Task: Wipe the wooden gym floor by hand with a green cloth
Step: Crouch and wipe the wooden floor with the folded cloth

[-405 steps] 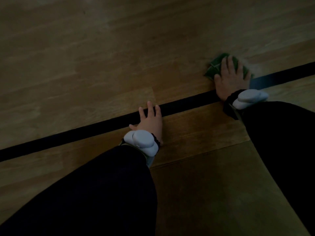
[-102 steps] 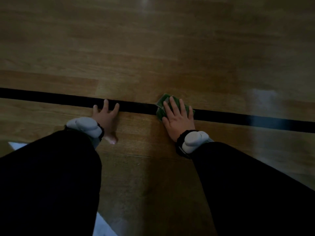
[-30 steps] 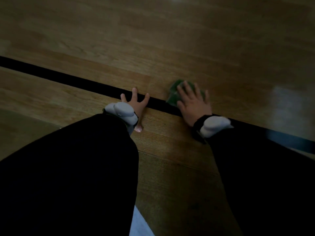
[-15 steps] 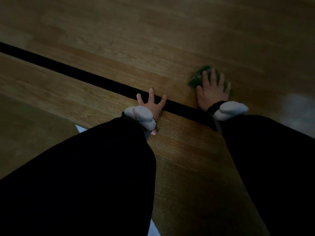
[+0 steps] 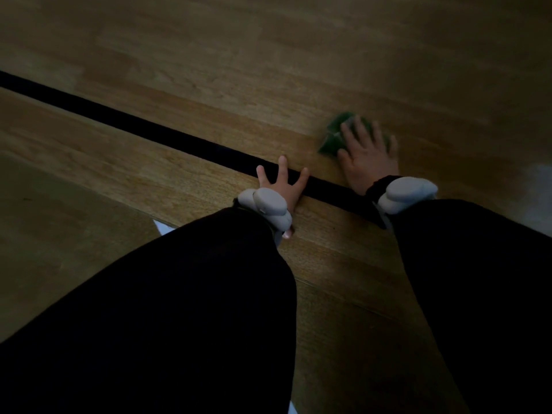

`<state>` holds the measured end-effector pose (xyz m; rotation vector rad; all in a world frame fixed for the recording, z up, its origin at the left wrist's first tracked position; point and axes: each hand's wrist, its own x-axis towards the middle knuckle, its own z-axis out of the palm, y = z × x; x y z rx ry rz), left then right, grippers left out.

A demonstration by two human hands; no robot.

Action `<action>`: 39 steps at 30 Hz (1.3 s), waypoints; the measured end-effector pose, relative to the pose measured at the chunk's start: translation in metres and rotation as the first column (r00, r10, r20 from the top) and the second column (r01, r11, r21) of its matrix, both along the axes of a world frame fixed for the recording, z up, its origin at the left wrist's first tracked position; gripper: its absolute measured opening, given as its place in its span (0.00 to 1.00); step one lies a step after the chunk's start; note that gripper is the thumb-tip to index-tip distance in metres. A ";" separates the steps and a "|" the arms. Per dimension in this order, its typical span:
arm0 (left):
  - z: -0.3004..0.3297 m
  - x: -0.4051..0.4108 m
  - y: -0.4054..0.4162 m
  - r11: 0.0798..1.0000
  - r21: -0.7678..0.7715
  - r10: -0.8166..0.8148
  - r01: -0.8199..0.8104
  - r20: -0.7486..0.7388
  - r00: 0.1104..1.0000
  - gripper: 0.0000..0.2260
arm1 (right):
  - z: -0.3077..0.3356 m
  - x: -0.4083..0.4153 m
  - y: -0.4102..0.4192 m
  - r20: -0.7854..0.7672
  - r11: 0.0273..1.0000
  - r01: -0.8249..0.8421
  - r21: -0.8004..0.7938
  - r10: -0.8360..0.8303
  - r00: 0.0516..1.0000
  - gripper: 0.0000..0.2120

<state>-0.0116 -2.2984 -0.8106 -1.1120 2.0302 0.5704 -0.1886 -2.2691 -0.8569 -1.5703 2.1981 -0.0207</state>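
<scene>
A folded green cloth (image 5: pixel 334 135) lies flat on the wooden gym floor (image 5: pixel 209 55), just beyond a black painted line (image 5: pixel 134 124). My right hand (image 5: pixel 369 158) presses down on the cloth with straight, spread fingers; most of the cloth is hidden under the palm. My left hand (image 5: pixel 283 183) rests flat on the floor with fingers spread across the black line, propping me up. Both wrists carry pale grey devices, and both arms are in dark sleeves.
The black line runs diagonally from the left edge down to the right under my arms. A pale glare patch (image 5: pixel 537 189) shines on the floor at the right. A small white corner (image 5: pixel 161 227) peeks out beside my left sleeve.
My right hand has slid the cloth slightly left and nearer across the boards beyond the line, showing motion blur. My left hand stays planted on the line.
</scene>
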 end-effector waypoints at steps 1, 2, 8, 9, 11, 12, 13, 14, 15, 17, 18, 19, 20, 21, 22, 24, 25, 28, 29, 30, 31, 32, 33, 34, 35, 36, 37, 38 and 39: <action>0.001 0.000 0.000 1.000 0.007 0.002 -0.002 0.002 1.000 0.54 | 0.000 -0.013 0.002 0.003 0.999 0.053 0.012 -0.053 0.999 0.26; 0.001 0.000 0.000 1.000 0.011 0.003 -0.003 0.006 1.000 0.54 | 0.000 -0.027 0.005 -0.004 0.994 0.106 0.023 -0.106 0.994 0.26; -0.001 -0.001 -0.001 1.000 0.001 -0.006 0.006 0.000 1.000 0.54 | 0.004 -0.068 0.013 -0.054 0.943 0.329 0.056 -0.326 0.944 0.26; -0.001 -0.001 -0.001 1.000 0.001 -0.006 0.006 0.000 1.000 0.54 | 0.005 -0.063 0.012 -0.058 0.940 0.335 0.060 -0.331 0.942 0.26; -0.002 0.000 -0.001 1.000 0.004 -0.010 0.010 0.004 1.000 0.54 | 0.005 -0.042 0.013 -0.059 0.957 0.282 0.065 -0.278 0.959 0.26; -0.002 0.000 -0.002 1.000 0.006 -0.015 0.015 0.006 1.000 0.55 | 0.003 -0.025 0.016 -0.072 0.973 0.225 0.051 -0.221 0.973 0.27; -0.002 0.000 -0.002 1.000 0.007 -0.019 0.019 0.008 1.000 0.55 | 0.002 -0.006 0.021 -0.096 0.986 0.164 0.029 -0.161 0.982 0.27; -0.002 0.000 -0.002 1.000 0.007 -0.023 0.023 0.009 1.000 0.55 | 0.000 0.015 0.027 -0.120 0.994 0.113 0.011 -0.111 0.987 0.27; -0.003 0.001 -0.003 1.000 0.008 -0.026 0.026 0.013 1.000 0.55 | -0.002 0.035 0.033 -0.135 0.997 0.072 0.006 -0.071 0.988 0.27; -0.003 -0.002 -0.004 0.999 0.026 -0.040 0.039 0.026 0.999 0.55 | -0.004 0.063 0.043 -0.148 0.999 0.032 0.002 -0.031 0.988 0.27; -0.004 -0.003 -0.005 0.999 0.031 -0.040 0.039 0.033 0.999 0.55 | -0.006 0.068 0.045 -0.151 1.000 0.027 -0.004 -0.027 0.988 0.27; -0.004 -0.003 -0.006 0.999 0.032 -0.039 0.038 0.040 0.998 0.55 | -0.007 0.068 0.045 -0.149 0.999 0.033 -0.010 -0.034 0.988 0.26; -0.005 -0.002 -0.007 0.999 0.033 -0.035 0.033 0.043 0.998 0.55 | -0.007 0.066 0.044 -0.145 0.999 0.043 -0.008 -0.043 0.988 0.26; -0.006 -0.002 -0.009 0.999 0.032 -0.025 0.024 0.039 0.999 0.56 | -0.009 0.064 0.044 -0.145 0.999 0.044 -0.006 -0.044 0.988 0.26; -0.007 0.000 -0.010 0.999 0.029 -0.019 0.018 0.027 0.999 0.56 | -0.009 0.062 0.042 -0.142 0.999 0.040 -0.008 -0.041 0.989 0.26; -0.009 0.004 -0.009 0.999 0.012 -0.045 0.045 0.004 0.999 0.56 | -0.010 0.063 0.042 -0.122 0.999 0.046 -0.020 -0.048 0.991 0.26; -0.009 0.007 -0.009 0.998 -0.005 -0.062 0.062 -0.011 0.998 0.57 | -0.010 0.063 0.042 -0.119 0.998 0.048 -0.029 -0.051 0.992 0.26; -0.003 0.031 -0.018 0.998 -0.049 -0.048 0.046 -0.043 0.998 0.57 | -0.011 0.063 0.043 -0.117 0.999 0.045 -0.025 -0.048 0.992 0.26; -0.001 0.045 -0.026 0.997 -0.070 -0.046 0.045 -0.015 0.999 0.58 | -0.012 0.064 0.044 -0.123 0.998 0.047 -0.028 -0.050 0.991 0.26; 0.000 0.063 -0.034 0.995 -0.089 -0.037 0.040 0.033 0.999 0.59 | -0.013 0.065 0.045 -0.132 0.998 0.046 -0.033 -0.050 0.990 0.25; 0.000 0.080 -0.041 0.994 -0.104 -0.017 0.026 0.089 0.996 0.60 | -0.014 0.066 0.046 -0.139 0.998 0.045 -0.038 -0.050 0.989 0.25; 0.000 0.095 -0.047 0.994 -0.112 0.014 0.001 0.129 0.992 0.61 | -0.013 0.066 0.045 -0.144 0.998 0.043 -0.036 -0.048 0.988 0.25; -0.002 0.105 -0.049 0.993 -0.115 0.035 -0.019 0.142 0.989 0.61 | -0.011 0.063 0.046 -0.145 0.999 0.044 -0.029 -0.047 0.988 0.25; -0.004 0.112 -0.050 0.993 -0.115 0.046 -0.031 0.134 0.990 0.61 | -0.010 0.062 0.044 -0.139 0.999 0.041 -0.019 -0.044 0.989 0.25; -0.007 0.117 -0.052 0.993 -0.111 0.049 -0.036 0.114 0.992 0.60 | -0.008 0.062 0.041 -0.127 0.999 0.041 -0.001 -0.040 0.991 0.25; -0.009 0.119 -0.052 0.993 -0.107 0.050 -0.039 0.096 0.994 0.60 | -0.005 0.062 0.040 -0.107 0.999 0.042 0.025 -0.039 0.994 0.25; -0.009 0.120 -0.052 0.993 -0.108 0.050 -0.041 0.083 0.995 0.60 | -0.003 0.062 0.039 -0.088 0.998 0.039 0.048 -0.035 0.996 0.25; -0.010 0.122 -0.054 0.993 -0.111 0.052 -0.043 0.077 0.996 0.60 | -0.002 0.062 0.036 -0.072 0.997 0.036 0.069 -0.031 0.997 0.26; -0.010 0.123 -0.054 0.993 -0.111 0.052 -0.044 0.075 0.996 0.60 | 0.000 0.058 0.034 -0.062 0.995 0.038 0.090 -0.032 0.998 0.26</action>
